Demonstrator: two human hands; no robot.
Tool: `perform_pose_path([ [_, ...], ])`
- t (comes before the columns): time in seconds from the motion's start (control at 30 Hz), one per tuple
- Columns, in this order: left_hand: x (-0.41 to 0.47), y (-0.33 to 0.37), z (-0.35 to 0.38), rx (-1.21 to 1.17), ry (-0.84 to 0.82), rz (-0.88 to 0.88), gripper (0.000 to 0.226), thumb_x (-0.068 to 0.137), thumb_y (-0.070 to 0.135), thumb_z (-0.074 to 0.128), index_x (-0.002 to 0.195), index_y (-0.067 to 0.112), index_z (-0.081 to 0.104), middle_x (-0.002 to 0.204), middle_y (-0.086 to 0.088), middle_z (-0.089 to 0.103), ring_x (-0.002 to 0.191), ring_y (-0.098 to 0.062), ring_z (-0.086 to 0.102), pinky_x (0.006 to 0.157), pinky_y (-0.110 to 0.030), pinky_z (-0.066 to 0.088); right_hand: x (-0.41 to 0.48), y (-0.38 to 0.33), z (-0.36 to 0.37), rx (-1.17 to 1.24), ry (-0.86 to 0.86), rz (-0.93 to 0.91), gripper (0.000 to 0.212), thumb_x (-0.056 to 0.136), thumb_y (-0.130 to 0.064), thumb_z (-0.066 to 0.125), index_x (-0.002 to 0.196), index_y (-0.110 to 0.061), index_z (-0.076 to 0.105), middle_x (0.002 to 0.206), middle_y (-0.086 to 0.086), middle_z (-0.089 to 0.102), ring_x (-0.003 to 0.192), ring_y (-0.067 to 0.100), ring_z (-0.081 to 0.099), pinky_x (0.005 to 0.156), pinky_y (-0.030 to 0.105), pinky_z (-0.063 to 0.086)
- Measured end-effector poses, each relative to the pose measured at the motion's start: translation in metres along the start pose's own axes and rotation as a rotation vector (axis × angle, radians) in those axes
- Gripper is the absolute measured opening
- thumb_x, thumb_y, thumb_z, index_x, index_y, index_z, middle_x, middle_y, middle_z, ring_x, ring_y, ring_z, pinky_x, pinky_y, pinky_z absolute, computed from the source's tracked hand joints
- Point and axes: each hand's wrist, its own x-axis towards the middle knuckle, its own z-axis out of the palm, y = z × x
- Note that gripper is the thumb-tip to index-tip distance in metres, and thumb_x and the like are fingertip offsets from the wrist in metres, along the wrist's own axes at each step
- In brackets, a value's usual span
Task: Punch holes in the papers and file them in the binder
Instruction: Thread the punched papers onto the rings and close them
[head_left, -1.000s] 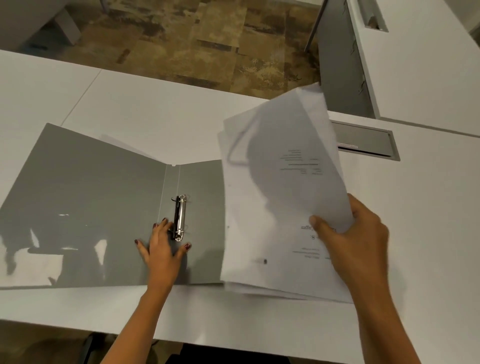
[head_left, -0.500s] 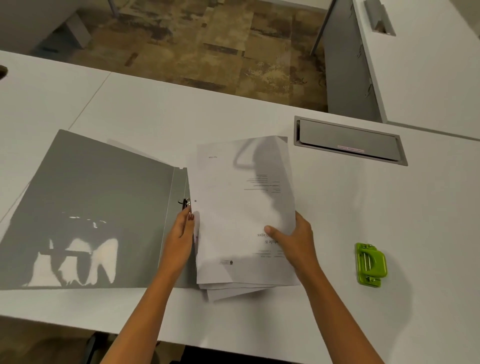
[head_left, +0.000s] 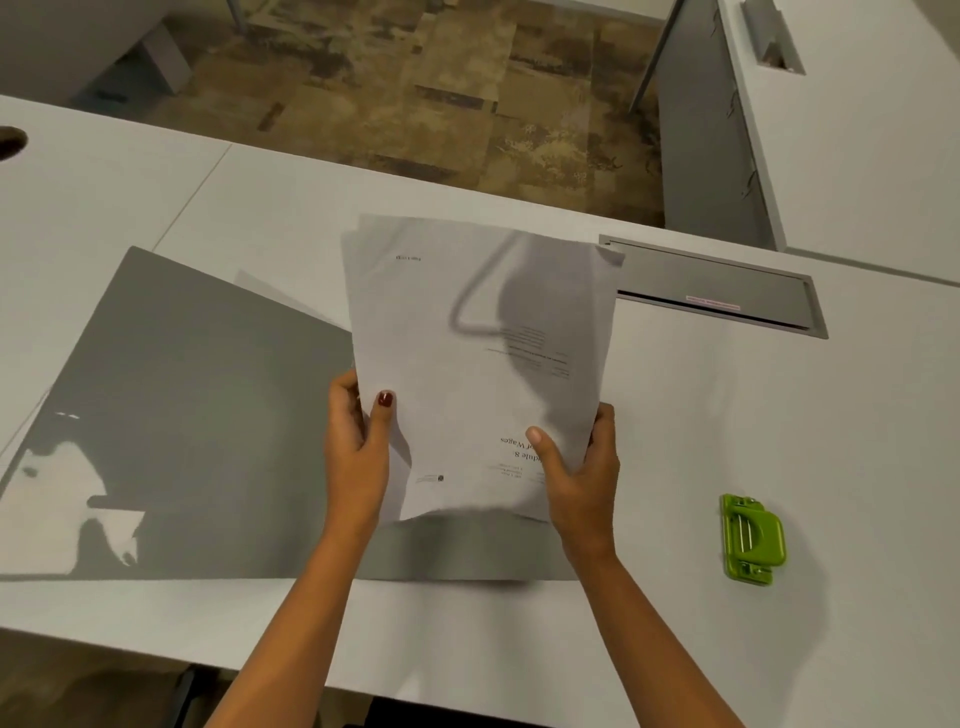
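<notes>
Now papers (head_left: 483, 364) between both grips, apparently lifted above open binder (head_left: 208, 415).

One view only: we look from head height, forward and steeply down at the white desk (head_left: 675, 441), close in. Both forearms enter from our bottom edge. Floor (head_left: 415, 78) and a second desk (head_left: 857, 130) sit at top.

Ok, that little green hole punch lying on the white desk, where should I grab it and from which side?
Grip the small green plastic hole punch across its two long sides, coming straight down from above with the right hand. It lies flat and alone on the white desk, right of the stack of white papers, so nothing blocks a top approach. That hand probably has to let go of the papers first.
</notes>
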Motion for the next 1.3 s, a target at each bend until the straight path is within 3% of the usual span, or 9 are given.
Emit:
perform_pose_path([
  [0.2, 0.003, 0.013, 0.000, -0.024, 0.047, 0.138, 0.027, 0.093, 0.027, 0.049, 0.115, 0.039, 0.038, 0.115, 0.019, 0.056, 0.109, -0.014, 0.058, 0.092, -0.033, 0.050, -0.003, -0.012, 0.005, -0.059, 0.017, -0.123, 0.050, 0.077, -0.028, 0.071, 0.101, -0.060, 0.040, 0.100, -0.036, 0.055, 0.097, 0.005, 0.060, 0.075, 0.015, 0.055],
  [0.33, 0.001, 0.011, -0.001, -0.044, 0.088, 0.146, 0.026, 0.093, 0.041, 0.046, 0.118, 0.038, 0.037, 0.116, 0.023, 0.056, 0.112, -0.011, 0.057, 0.094, -0.028, 0.049, -0.007, -0.011, 0.001, -0.062, -0.035, -0.122, 0.054, 0.071, -0.030, 0.075, 0.099, -0.061, 0.039, 0.099, -0.034, 0.055, 0.094, 0.003, 0.060, 0.074, 0.016, 0.055],
  [0.43, 0.000, 0.009, -0.002, 0.003, 0.090, 0.129, 0.026, 0.088, 0.057, 0.045, 0.107, 0.040, 0.044, 0.102, 0.024, 0.059, 0.096, -0.004, 0.058, 0.083, -0.019, 0.050, -0.012, -0.010, -0.001, -0.033, -0.079, -0.080, 0.054, 0.072, -0.035, 0.074, 0.103, -0.062, 0.039, 0.101, -0.034, 0.056, 0.096, 0.001, 0.060, 0.075, 0.016, 0.055],
  [0.53, -0.001, 0.006, -0.001, -0.013, 0.098, 0.093, 0.004, 0.093, 0.033, 0.047, 0.097, 0.031, 0.048, 0.089, 0.024, 0.061, 0.084, 0.002, 0.058, 0.074, -0.013, 0.049, -0.014, -0.008, 0.000, 0.005, -0.118, -0.046, 0.050, 0.076, -0.038, 0.069, 0.114, -0.050, 0.040, 0.105, -0.033, 0.057, 0.100, 0.002, 0.060, 0.074, 0.017, 0.055],
  [0.63, 0.002, 0.006, -0.001, -0.051, 0.103, 0.066, 0.005, 0.095, 0.021, 0.048, 0.095, 0.026, 0.050, 0.087, 0.022, 0.063, 0.083, 0.001, 0.060, 0.074, -0.014, 0.050, -0.013, -0.004, 0.002, 0.031, -0.142, -0.030, 0.047, 0.081, -0.034, 0.064, 0.121, -0.037, 0.040, 0.109, -0.025, 0.059, 0.101, 0.004, 0.061, 0.072, 0.016, 0.054],
  [0.77, 0.008, 0.002, -0.006, -0.085, 0.110, -0.012, 0.007, 0.096, 0.019, 0.048, 0.095, 0.024, 0.053, 0.090, 0.019, 0.067, 0.086, 0.000, 0.063, 0.075, -0.015, 0.049, -0.007, 0.000, 0.005, -0.021, -0.177, -0.016, 0.036, 0.087, -0.032, 0.057, 0.119, -0.040, 0.042, 0.114, -0.006, 0.060, 0.102, 0.010, 0.062, 0.076, 0.020, 0.056],
  [1.0, 0.014, -0.015, -0.020, -0.079, 0.056, -0.247, 0.024, 0.098, 0.016, 0.044, 0.116, 0.019, 0.059, 0.113, -0.003, 0.066, 0.102, -0.017, 0.063, 0.088, -0.032, 0.049, 0.002, 0.009, 0.002, -0.084, -0.159, 0.060, 0.038, 0.094, -0.017, 0.055, 0.129, -0.027, 0.042, 0.112, -0.020, 0.058, 0.099, -0.006, 0.060, 0.080, 0.016, 0.054],
  [1.1, 0.012, -0.018, -0.025, -0.083, 0.041, -0.302, 0.025, 0.098, 0.014, 0.043, 0.117, 0.017, 0.060, 0.114, -0.006, 0.065, 0.100, -0.021, 0.063, 0.083, -0.030, 0.051, 0.006, 0.008, -0.005, -0.040, -0.160, 0.128, 0.046, 0.093, -0.015, 0.058, 0.136, -0.021, 0.043, 0.117, -0.016, 0.061, 0.106, 0.000, 0.060, 0.089, 0.023, 0.053],
  [1.3, 0.004, 0.001, -0.018, 0.105, -0.153, -0.586, 0.035, 0.098, 0.030, 0.040, 0.124, 0.008, 0.051, 0.112, -0.019, 0.059, 0.088, -0.019, 0.065, 0.073, -0.032, 0.054, 0.019, 0.002, -0.023, 0.264, -0.221, 0.361, 0.038, 0.086, -0.011, 0.064, 0.123, -0.018, 0.056, 0.113, 0.005, 0.069, 0.099, 0.026, 0.068, 0.079, 0.041, 0.058],
])
